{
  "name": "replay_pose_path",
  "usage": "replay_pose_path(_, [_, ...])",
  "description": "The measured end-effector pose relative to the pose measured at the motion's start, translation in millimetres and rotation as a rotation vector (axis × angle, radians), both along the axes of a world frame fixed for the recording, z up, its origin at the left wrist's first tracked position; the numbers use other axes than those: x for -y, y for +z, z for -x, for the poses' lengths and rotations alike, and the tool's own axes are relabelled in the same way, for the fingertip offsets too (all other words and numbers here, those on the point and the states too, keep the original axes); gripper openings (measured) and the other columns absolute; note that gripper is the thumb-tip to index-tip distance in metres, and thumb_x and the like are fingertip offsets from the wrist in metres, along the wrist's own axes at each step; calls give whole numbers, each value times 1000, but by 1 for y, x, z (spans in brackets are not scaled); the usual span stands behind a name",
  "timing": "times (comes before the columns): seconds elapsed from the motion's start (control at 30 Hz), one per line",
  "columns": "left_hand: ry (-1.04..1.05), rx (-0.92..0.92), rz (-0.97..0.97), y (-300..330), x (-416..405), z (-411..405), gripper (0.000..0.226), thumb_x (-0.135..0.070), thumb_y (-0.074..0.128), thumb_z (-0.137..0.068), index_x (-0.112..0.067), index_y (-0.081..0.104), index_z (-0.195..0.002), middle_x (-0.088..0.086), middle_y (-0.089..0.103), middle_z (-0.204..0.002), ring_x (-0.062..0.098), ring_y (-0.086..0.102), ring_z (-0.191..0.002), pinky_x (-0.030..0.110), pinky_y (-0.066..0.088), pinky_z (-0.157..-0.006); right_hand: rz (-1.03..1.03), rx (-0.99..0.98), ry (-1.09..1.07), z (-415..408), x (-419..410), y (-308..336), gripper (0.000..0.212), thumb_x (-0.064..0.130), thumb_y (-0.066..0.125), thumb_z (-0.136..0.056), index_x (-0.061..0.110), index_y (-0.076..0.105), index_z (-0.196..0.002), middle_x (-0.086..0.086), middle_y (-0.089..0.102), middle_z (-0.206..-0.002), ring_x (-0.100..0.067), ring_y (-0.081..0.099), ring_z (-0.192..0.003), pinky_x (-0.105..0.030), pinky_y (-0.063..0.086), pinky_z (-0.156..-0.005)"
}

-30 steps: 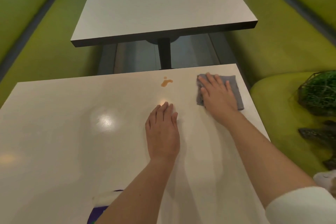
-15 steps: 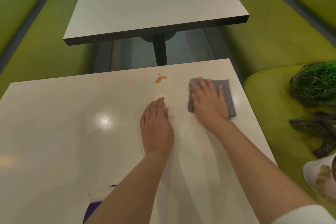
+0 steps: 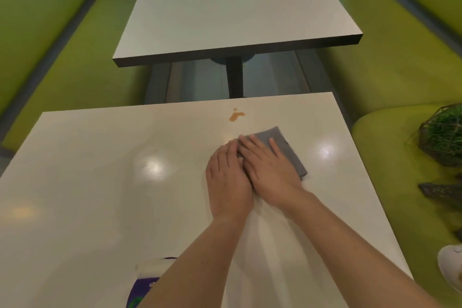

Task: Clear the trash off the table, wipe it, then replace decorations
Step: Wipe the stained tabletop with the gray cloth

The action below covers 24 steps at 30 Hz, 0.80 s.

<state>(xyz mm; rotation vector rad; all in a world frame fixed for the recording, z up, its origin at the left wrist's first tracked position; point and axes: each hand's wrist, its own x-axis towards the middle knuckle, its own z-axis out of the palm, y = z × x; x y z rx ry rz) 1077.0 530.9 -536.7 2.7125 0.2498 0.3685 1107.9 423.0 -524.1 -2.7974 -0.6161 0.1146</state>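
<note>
A folded grey cloth [image 3: 282,144] lies on the white table [image 3: 100,182], just below an orange stain [image 3: 236,115] near the far edge. My right hand [image 3: 271,170] presses flat on the cloth, covering its near half. Flat on the table, my left hand [image 3: 228,180] touches the right hand's side, its fingertips at the cloth's left edge. The decorations rest on the green seat at right: a wire ball with green grass [image 3: 443,137] and dark pieces [image 3: 440,191] below it.
A second white table [image 3: 225,7] stands beyond a gap, with green benches [image 3: 62,45] on both sides. A purple and white packet [image 3: 146,280] sits at the near table edge, partly behind my left forearm. A soiled white dish [image 3: 450,267] lies on the right seat.
My right hand slid the cloth leftward and toward me, away from the far right corner. It now meets my left hand, which stayed about where it was.
</note>
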Motion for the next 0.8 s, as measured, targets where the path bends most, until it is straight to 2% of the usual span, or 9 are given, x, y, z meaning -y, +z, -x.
replay_pose_path(0.03, [-2,3,-7,0,-1,1,50,-25,23,-99,-15,43,-144,1,49,-143,21,44,-131,36,35,-112,-18,-1,35,-2,5,1,53,39,12,-104,32,17,-156,14,9,-163,-4,-1,-150,-40,-2,-122])
replay_pose_path(0.1, [-7,11,-31,-2,-2,2,45,-24,27,-103,-16,42,-145,1,49,-143,21,43,-132,35,34,-112,-27,11,-54,-27,22,-3,57,39,4,-101,33,17,-155,15,10,-163,-4,1,-150,-39,-3,-122])
replay_pose_path(0.17, [-1,12,-34,-4,-3,1,44,-23,29,-104,-17,40,-146,0,48,-144,20,41,-133,34,32,-113,44,2,-231,-60,31,-6,52,34,8,-105,31,11,-156,12,6,-164,-9,0,-150,-41,-3,-122])
replay_pose_path(0.23, [7,18,-28,-6,-4,0,44,-22,30,-103,-17,41,-146,0,48,-144,20,41,-133,35,32,-114,73,1,-290,-72,20,-3,51,32,14,-106,28,7,-157,9,2,-165,-13,-2,-151,-43,-3,-122])
replay_pose_path(0.33, [4,28,-22,-8,-3,2,45,-20,34,-101,-15,43,-145,2,50,-142,21,43,-132,37,36,-112,45,-4,-95,-51,3,0,52,32,17,-106,28,6,-157,10,1,-164,-10,-4,-150,-40,-5,-122])
replay_pose_path(0.4, [4,22,-27,-7,-2,2,45,-21,33,-102,-15,42,-145,2,50,-142,21,44,-132,38,38,-110,42,11,-53,-46,11,1,52,34,17,-106,29,6,-157,12,1,-164,-7,-4,-150,-37,-5,-122])
replay_pose_path(0.57, [13,19,-34,-9,-4,1,45,-24,33,-103,-15,39,-146,1,49,-142,21,43,-132,37,39,-110,89,-36,-328,-112,23,1,54,37,12,-106,22,1,-157,3,-3,-165,-17,-6,-151,-42,-5,-122])
replay_pose_path(0.67, [14,23,-51,-10,-4,0,44,-23,34,-103,-15,41,-145,1,50,-141,21,44,-131,37,39,-109,84,-93,-177,-131,-6,9,55,31,18,-106,21,0,-157,1,-4,-165,-19,-7,-151,-46,-5,-122])
replay_pose_path(0.8, [7,22,-39,-9,-4,0,44,-22,36,-102,-17,39,-146,-1,48,-142,18,41,-132,36,36,-112,41,-42,211,-112,-30,8,50,35,22,-107,32,12,-156,10,8,-164,-12,2,-151,-42,-4,-121])
